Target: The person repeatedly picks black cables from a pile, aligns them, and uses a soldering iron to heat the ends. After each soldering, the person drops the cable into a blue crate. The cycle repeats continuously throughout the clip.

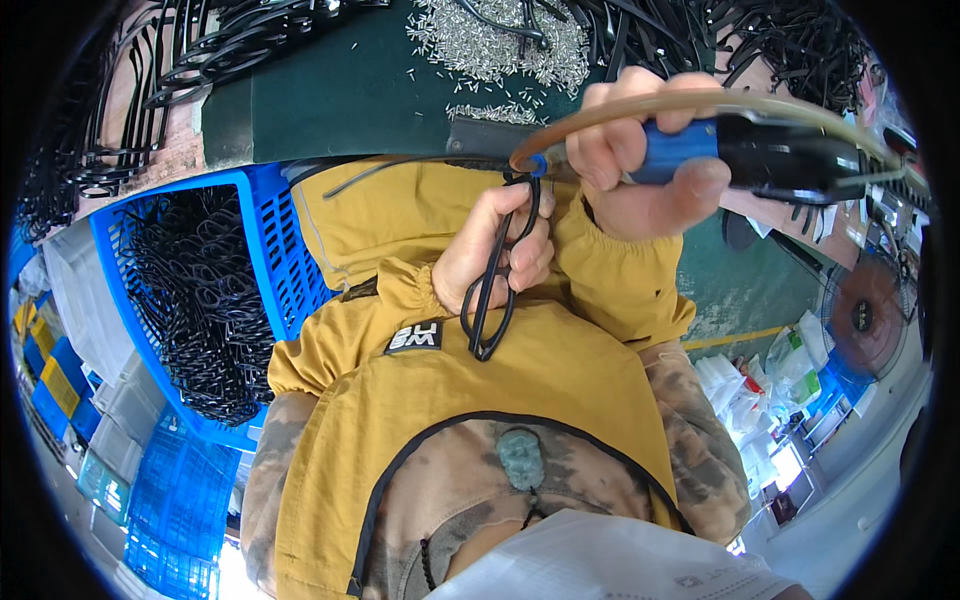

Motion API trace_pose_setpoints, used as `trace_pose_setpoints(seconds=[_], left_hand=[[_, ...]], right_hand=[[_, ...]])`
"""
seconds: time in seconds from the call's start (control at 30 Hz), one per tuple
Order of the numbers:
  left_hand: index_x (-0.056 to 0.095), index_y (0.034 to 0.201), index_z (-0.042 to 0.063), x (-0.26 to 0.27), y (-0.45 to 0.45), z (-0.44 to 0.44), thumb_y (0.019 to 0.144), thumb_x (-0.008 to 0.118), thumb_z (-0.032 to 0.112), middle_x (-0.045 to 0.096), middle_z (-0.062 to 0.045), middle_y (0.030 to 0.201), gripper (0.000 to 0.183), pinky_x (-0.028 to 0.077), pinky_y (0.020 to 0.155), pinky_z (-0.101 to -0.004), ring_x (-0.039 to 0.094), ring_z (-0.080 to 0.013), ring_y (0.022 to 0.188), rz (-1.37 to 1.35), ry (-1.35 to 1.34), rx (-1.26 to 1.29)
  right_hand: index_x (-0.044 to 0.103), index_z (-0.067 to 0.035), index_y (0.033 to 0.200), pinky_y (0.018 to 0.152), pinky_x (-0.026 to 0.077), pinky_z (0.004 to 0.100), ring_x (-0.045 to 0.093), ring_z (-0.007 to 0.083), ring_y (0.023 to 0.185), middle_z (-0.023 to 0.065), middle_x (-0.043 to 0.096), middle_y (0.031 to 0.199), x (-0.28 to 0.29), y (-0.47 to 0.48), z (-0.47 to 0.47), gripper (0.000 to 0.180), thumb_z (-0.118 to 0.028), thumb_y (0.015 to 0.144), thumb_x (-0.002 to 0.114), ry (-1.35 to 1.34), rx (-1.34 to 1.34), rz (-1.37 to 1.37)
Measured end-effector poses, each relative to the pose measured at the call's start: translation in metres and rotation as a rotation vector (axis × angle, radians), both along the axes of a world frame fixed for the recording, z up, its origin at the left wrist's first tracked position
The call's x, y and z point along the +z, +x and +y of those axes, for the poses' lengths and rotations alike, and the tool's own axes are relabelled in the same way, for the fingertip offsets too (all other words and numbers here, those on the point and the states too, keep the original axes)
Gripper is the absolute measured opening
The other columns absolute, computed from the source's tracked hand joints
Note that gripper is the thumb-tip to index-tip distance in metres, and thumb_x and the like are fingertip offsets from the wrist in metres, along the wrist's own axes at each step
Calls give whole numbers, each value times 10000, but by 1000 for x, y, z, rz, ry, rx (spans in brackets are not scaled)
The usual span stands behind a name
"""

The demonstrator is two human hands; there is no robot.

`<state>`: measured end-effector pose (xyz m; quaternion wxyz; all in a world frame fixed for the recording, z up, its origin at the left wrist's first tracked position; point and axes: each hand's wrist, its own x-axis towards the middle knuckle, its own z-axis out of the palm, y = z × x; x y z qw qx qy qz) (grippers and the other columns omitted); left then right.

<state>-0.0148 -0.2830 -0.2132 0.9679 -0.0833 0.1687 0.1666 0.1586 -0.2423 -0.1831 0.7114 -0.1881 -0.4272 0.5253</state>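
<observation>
My left hand [495,247] holds a black eyeglass frame [489,300] in front of my apron, lenses downward and hinge end up. My right hand [645,157] grips a blue and black electric screwdriver [780,154], lying nearly level. Its narrow front end points left, to a small blue piece [537,165] at the upper end of the frame. Whether the bit touches a screw is hidden. A curved brown tube [675,105], blurred, arches over my right fingers from the tip towards the tool's rear.
Small metal screws or pins [517,52] lie heaped on the green bench mat [322,112]. Black temple arms [787,45] pile up at right; black frames [240,52] lie at left. A blue basket [289,247] of frames stands beside me. A fan [862,315] is at right.
</observation>
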Motion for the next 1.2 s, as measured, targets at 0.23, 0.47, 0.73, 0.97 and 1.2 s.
trace_pose_setpoints(seconds=[0.23, 0.47, 0.73, 0.97, 1.2], left_hand=[[612, 1070, 95, -2, -4, 2, 1074, 393, 476, 492, -25, 568, 439, 354, 475, -290, 459, -162, 473, 79, 7, -45], [567, 975, 52, 30, -2, 28, 1017, 617, 320, 568, -49, 709, 276, 451, 552, -274, 551, -147, 583, 253, 478, 363], [505, 948, 72, -7, 31, 32, 720, 807, 84, 519, -59, 789, 379, 462, 666, -392, 518, -246, 683, 351, 2119, 1176], [493, 955, 83, -30, 26, 15, 706, 812, 99, 484, -52, 770, 405, 447, 674, -399, 481, -245, 667, 333, 2174, 1188], [485, 944, 85, -31, 29, 18, 692, 777, 59, 471, -46, 761, 387, 441, 680, -394, 462, -241, 659, 305, 2167, 1225]], right_hand=[[502, -120, 1057, 461, 398, 210, 482, 76, 568, -13, 521, 762, 1, 12, 17, 540, -628, 944, 646, -36, 170, 75], [545, -162, 987, 406, 303, 226, 389, 96, 498, 1, 486, 740, -1, 40, 71, 365, -522, 1042, 530, -43, -323, 190], [568, -159, 1075, 417, 319, 230, 424, 87, 521, -12, 473, 718, 16, 29, 50, 462, -614, 1025, 505, -161, -234, 259], [530, -119, 1139, 464, 329, 266, 470, 113, 542, -9, 482, 702, -6, 19, 32, 667, -731, 892, 624, -192, -55, 45], [480, -137, 1037, 452, 329, 277, 463, 136, 531, 16, 474, 689, 0, 14, 33, 565, -627, 881, 712, -261, 31, 140]])
